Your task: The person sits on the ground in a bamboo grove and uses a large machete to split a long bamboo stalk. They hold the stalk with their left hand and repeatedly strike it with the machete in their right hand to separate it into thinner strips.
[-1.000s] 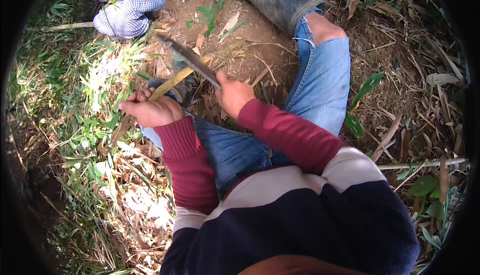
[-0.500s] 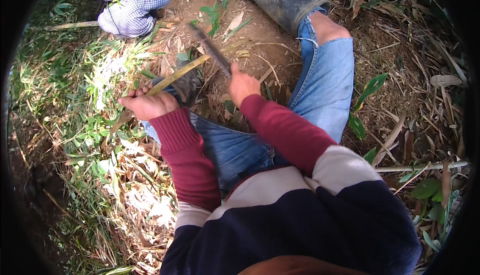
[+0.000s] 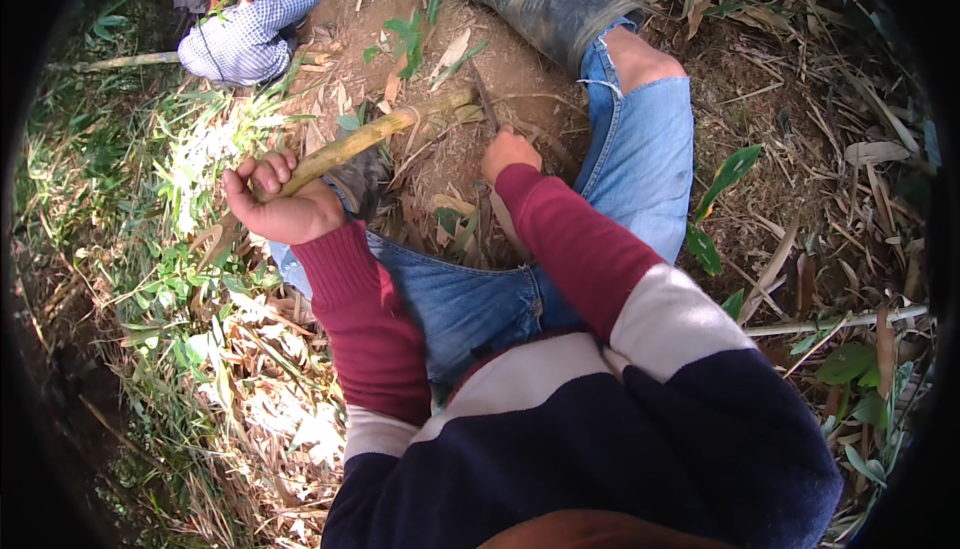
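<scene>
My left hand (image 3: 288,211) holds the near end of a yellow-green bamboo pole (image 3: 365,139), its fingers loosely curled round it. The pole slants away to the right over the ground, with a node ring near its far part. In my right hand (image 3: 511,157) is the handle of a long dark knife, like a machete (image 3: 483,96). Its narrow blade points away from me, beside the pole's far end (image 3: 460,99); whether the two touch I cannot tell. My right fingers are wrapped round the handle, which they mostly hide.
Another person (image 3: 240,34) in a checked shirt and cap crouches at the far left, close to a pale pole (image 3: 125,61). My rubber boot (image 3: 545,4) stretches out at the far right. Dry leaves and green plants (image 3: 730,184) cover the ground; a thin stick (image 3: 840,320) lies at right.
The knife has come down and to the right, from above the pole to beside its far end. The pole's surface has turned or shifted in my left hand, whose fingers look looser.
</scene>
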{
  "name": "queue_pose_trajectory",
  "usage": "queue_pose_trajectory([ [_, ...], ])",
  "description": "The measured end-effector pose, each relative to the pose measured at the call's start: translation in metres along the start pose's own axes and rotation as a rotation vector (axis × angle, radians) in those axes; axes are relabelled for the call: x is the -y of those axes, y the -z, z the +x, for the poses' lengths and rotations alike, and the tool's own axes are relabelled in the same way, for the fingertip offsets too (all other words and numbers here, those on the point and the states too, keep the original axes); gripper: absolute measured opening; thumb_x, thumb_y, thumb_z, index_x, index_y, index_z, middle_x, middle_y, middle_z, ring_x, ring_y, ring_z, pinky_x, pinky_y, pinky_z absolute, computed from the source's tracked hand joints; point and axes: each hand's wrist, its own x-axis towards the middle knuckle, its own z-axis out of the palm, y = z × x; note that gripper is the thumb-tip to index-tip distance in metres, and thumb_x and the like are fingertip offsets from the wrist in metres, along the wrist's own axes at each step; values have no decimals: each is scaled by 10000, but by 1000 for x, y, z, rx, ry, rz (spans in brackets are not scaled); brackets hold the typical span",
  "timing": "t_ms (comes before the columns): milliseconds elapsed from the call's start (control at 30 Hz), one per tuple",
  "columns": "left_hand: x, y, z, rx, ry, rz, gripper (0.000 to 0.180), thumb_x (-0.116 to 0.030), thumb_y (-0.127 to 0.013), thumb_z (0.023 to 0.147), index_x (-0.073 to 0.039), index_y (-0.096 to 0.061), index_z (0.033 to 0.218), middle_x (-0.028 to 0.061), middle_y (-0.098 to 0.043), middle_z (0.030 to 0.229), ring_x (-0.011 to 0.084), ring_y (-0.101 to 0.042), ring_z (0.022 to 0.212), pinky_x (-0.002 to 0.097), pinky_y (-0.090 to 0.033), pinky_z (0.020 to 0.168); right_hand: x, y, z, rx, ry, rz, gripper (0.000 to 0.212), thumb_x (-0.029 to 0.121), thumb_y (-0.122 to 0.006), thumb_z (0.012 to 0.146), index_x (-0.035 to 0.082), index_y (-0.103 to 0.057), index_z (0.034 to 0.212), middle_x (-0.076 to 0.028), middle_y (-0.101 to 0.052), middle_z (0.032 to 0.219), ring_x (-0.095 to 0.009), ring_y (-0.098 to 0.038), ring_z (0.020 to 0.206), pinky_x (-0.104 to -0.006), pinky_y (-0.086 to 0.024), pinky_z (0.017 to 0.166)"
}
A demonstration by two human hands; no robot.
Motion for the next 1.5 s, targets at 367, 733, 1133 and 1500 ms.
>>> queue_pose_trajectory([
  [367, -32, -30, -12, 376, -155, 117, 715, -693, -399, 1003, -19, -631, 1057, 102, -544, 797, 244, -564, 735, 383, -499, 647, 45, 69, -54, 13, 556, 601, 335, 264, -613, 910, 18, -615, 1138, -265, -680, 865, -440, -679, 842, -502, -515, 749],
  [733, -174, -96, 1, 737, 65, -161, 583, -466, -498, 978, -59, -508, 1396, 119, -559, 954, 260, -537, 896, 435, -479, 778, 25, 108, -66, 349, 645, 1101, 307, 128, -796, 893, -28, -598, 1068, -68, -655, 788, -153, -621, 516, -309, -517, 465],
  [1133, -184, -106, -4, 575, -126, 233, 493, -352, -603, 1028, 4, -494, 1350, 185, -632, 1128, 306, -642, 1085, 492, -551, 971, 26, 105, -85, 710, 608, 1240, 325, 35, -797, 860, -29, -558, 1072, -95, -647, 846, -180, -632, 498, -330, -542, 433],
  [1500, -83, -49, -72, 486, 172, 578, 209, -277, -642, 1023, -102, -602, 1130, 12, -686, 1062, 111, -651, 979, 349, -567, 850, 25, 100, -80, 793, 483, 1376, 277, 107, -759, 908, -2, -588, 1097, -83, -660, 819, -190, -655, 536, -355, -594, 479],
])
